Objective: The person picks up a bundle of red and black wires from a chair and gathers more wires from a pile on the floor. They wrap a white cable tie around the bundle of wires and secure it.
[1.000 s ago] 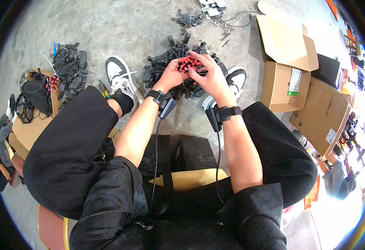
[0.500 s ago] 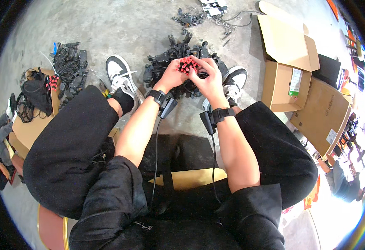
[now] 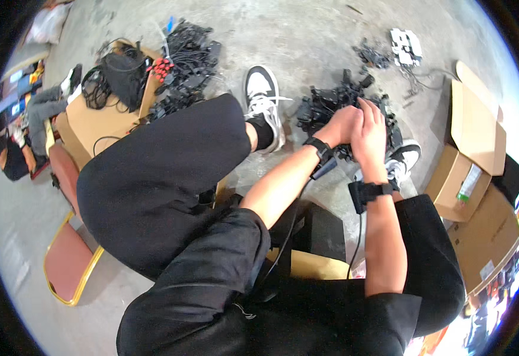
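Note:
My left hand point(image 3: 341, 126) and my right hand point(image 3: 368, 133) are pressed together over a heap of black parts with cables point(image 3: 322, 107) on the floor between my feet. The left fingers are curled closed, and the right hand folds over them from the right. The bundle of red-tipped cables, seen between my hands a moment earlier, is now hidden by them. Each wrist wears a black strap; the right strap point(image 3: 368, 192) carries a small dark box with a cable.
At the left lies another black heap point(image 3: 191, 56) with a red-tipped bundle point(image 3: 160, 70), beside a cardboard box point(image 3: 84, 127) holding a black bag. Cardboard boxes point(image 3: 458, 184) stand at the right. White parts point(image 3: 406, 47) lie farther off. A person point(image 3: 43, 118) is at the far left.
My view has swung left, so the scene sits farther right. My hands have turned and closed together, covering the red tips that showed between them.

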A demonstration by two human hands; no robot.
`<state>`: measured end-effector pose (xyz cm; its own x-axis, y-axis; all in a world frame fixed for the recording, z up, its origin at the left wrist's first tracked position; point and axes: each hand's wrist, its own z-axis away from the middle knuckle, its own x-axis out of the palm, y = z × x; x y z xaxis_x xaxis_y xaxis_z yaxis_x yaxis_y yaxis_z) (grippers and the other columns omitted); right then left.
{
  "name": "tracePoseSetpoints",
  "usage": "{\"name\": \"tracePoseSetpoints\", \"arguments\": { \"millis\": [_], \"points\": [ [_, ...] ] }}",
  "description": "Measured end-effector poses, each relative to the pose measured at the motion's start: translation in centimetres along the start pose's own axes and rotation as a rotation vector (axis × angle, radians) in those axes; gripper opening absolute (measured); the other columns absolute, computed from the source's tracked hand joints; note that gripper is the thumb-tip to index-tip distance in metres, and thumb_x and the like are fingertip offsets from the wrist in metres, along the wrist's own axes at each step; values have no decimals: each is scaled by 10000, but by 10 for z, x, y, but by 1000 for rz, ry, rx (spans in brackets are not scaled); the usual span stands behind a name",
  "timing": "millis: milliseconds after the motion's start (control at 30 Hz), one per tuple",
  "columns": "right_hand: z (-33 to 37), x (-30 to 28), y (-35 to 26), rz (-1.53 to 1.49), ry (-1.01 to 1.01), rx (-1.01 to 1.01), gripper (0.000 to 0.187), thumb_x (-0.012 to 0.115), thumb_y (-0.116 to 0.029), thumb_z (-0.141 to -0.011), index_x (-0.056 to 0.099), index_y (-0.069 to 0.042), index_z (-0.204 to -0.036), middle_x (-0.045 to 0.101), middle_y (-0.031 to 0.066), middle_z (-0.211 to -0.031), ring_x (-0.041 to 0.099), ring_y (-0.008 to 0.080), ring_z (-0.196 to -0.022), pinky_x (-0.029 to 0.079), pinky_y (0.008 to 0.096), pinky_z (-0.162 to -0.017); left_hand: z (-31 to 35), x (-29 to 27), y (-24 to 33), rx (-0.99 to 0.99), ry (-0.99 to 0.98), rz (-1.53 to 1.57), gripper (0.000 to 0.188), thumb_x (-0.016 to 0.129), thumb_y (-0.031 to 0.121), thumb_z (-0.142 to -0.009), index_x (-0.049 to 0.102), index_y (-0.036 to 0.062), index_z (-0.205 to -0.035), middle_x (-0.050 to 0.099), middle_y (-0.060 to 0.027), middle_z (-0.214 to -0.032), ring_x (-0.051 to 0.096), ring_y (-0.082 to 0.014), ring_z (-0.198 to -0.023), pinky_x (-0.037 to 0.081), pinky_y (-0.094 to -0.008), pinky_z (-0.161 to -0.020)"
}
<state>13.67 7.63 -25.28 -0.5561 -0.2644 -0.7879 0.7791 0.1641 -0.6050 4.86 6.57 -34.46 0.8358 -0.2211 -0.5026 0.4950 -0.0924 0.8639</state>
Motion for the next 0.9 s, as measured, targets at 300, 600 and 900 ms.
{"name": "tracePoseSetpoints", "arguments": {
  "millis": [300, 600, 900],
  "points": [
    [-13, 8, -11, 273, -152, 25, 410, 459, -362, -879, 483, -103, -1196, 464, 120, -1237, 426, 284, -1151, 328, 441, -940, 15, 0, 15, 20, 162, 198, 209, 598, 273, -712, 605, 80, -794, 632, -143, -859, 589, -334, -828, 464, -420, -712],
    [-12, 3, -3, 322, -91, 59, 338, 514, -317, -827, 526, -80, -1068, 557, 101, -1041, 504, 277, -1018, 351, 403, -870, 7, -2, 31, -55, 203, 377, 228, 641, 270, -672, 591, 115, -831, 610, -124, -812, 565, -328, -768, 443, -408, -655],
    [48, -5, 7, -253, 395, 259, 177, 472, -2, -786, 472, -6, -964, 490, 103, -912, 474, 218, -856, 383, 316, -786, 19, -10, 36, -200, 131, 431, 255, 698, 228, -649, 620, 128, -869, 632, -111, -765, 600, -307, -729, 470, -381, -653]
  ]
}}
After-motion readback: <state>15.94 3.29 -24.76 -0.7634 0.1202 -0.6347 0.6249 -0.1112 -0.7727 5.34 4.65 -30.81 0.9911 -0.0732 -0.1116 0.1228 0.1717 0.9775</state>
